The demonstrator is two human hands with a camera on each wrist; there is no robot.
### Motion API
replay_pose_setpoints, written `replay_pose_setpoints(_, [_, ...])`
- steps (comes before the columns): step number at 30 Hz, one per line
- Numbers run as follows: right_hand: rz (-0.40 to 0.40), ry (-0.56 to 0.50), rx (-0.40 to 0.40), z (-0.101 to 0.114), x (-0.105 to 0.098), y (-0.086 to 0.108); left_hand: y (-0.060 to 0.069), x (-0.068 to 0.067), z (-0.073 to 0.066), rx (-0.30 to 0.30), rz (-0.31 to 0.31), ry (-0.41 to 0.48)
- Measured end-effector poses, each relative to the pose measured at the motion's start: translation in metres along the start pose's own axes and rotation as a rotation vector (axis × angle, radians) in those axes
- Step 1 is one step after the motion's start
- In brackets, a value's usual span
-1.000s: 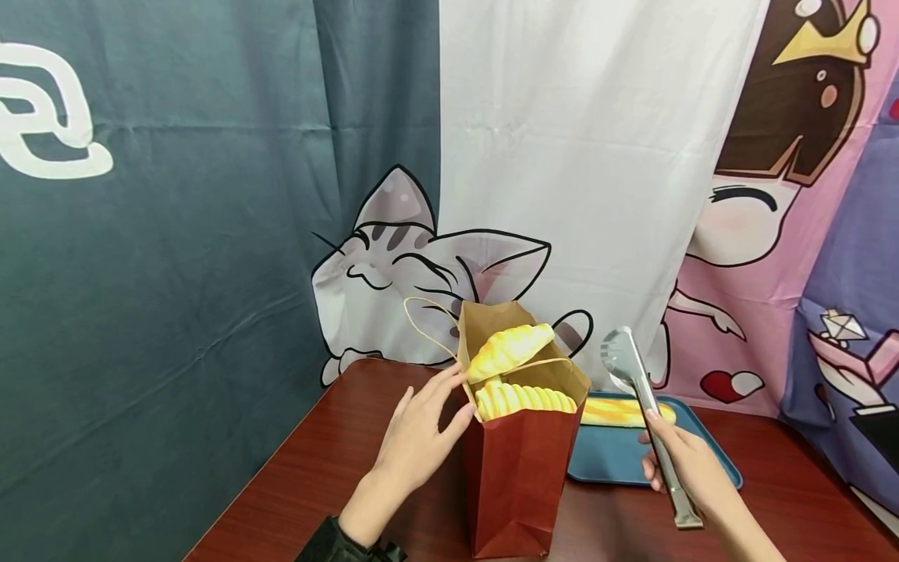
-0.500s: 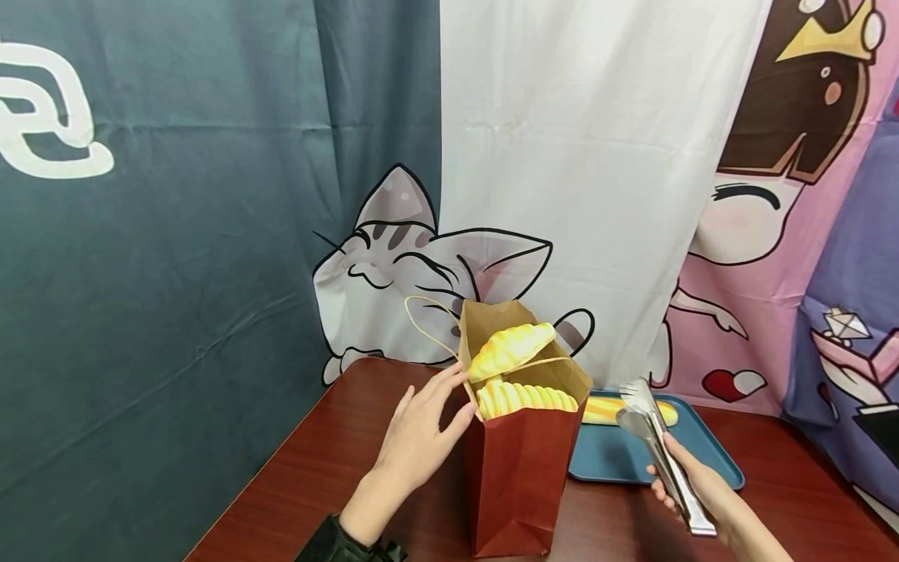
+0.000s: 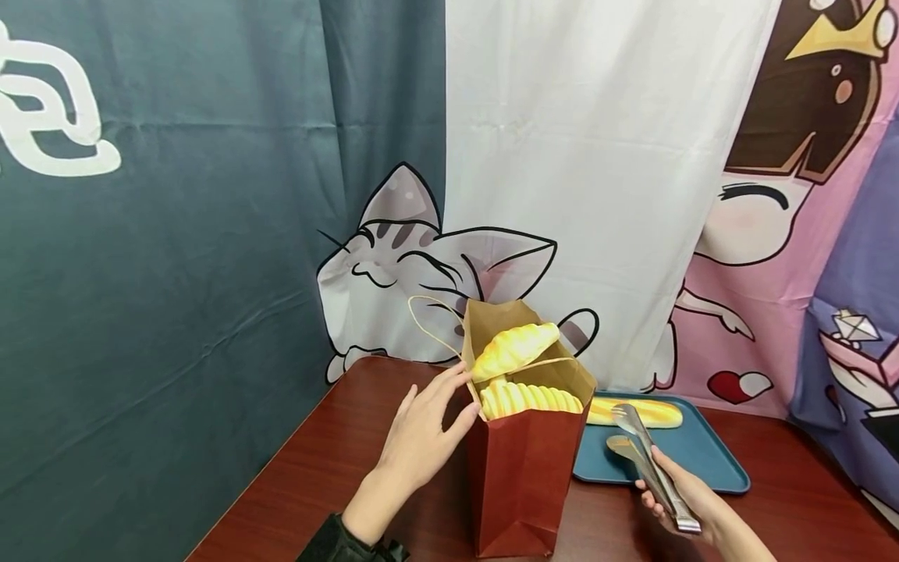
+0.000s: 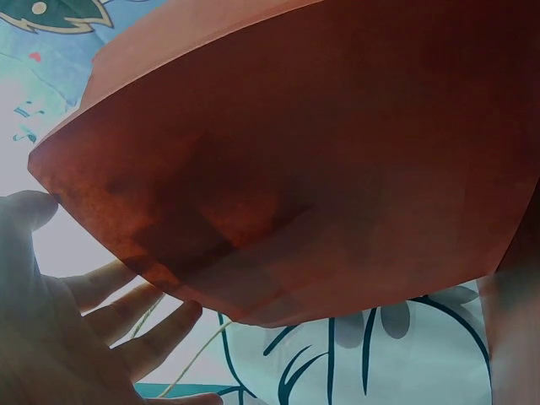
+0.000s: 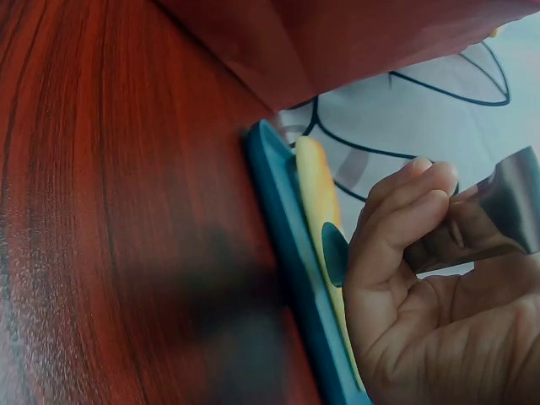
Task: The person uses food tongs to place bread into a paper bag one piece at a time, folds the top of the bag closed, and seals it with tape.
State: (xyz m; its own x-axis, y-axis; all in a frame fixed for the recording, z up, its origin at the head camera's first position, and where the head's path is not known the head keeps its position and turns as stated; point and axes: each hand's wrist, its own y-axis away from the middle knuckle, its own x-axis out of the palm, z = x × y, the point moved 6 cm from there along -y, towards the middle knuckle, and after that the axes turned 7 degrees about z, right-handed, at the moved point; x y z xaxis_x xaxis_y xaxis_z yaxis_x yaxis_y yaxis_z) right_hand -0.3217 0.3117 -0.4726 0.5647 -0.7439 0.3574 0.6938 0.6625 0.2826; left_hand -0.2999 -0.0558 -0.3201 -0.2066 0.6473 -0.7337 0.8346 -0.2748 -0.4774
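Note:
A tall red paper bag (image 3: 520, 484) stands upright with its top open. A croissant-shaped bread (image 3: 516, 349) pokes out of it, above a ridged bread roll (image 3: 530, 400). My left hand (image 3: 414, 437), fingers spread, touches the bag's left rim with thumb and fingertips; the left wrist view shows these fingers (image 4: 164, 333) along the paper edge. My right hand (image 3: 684, 496) holds metal tongs (image 3: 644, 468), whose arms stand apart with nothing between them. Their tips are over the blue tray (image 3: 716, 460), close to a long baguette-like loaf (image 3: 663, 414). The bag hides the loaf's left end.
The dark red wooden table (image 3: 330, 468) carries the bag and tray. Cloth curtains with cartoon prints (image 3: 597, 140) hang behind it. One rope handle (image 3: 421, 324) loops out left of the bag; another crosses its opening.
The tongs have come down from above the loaf toward the tray, turned, and their arms have spread apart. My left hand stays at the bag's rim. The head view has shifted slightly.

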Motion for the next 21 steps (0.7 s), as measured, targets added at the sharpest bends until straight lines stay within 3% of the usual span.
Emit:
replay_pose_setpoints(6, [-0.025,-0.034,0.004,-0.001,-0.005,-0.016,0.000,-0.001,0.000,0.005,-0.002,-0.005])
replay_pose_setpoints(13, [-0.089,0.009,-0.011,0.006,-0.011,-0.033,-0.001,-0.002,0.000,0.005,-0.003,-0.010])
replay_pose_setpoints(21, [-0.213,0.045,-0.016,0.008,-0.017,-0.046,0.000,-0.001,0.000,0.002,-0.004,-0.024])
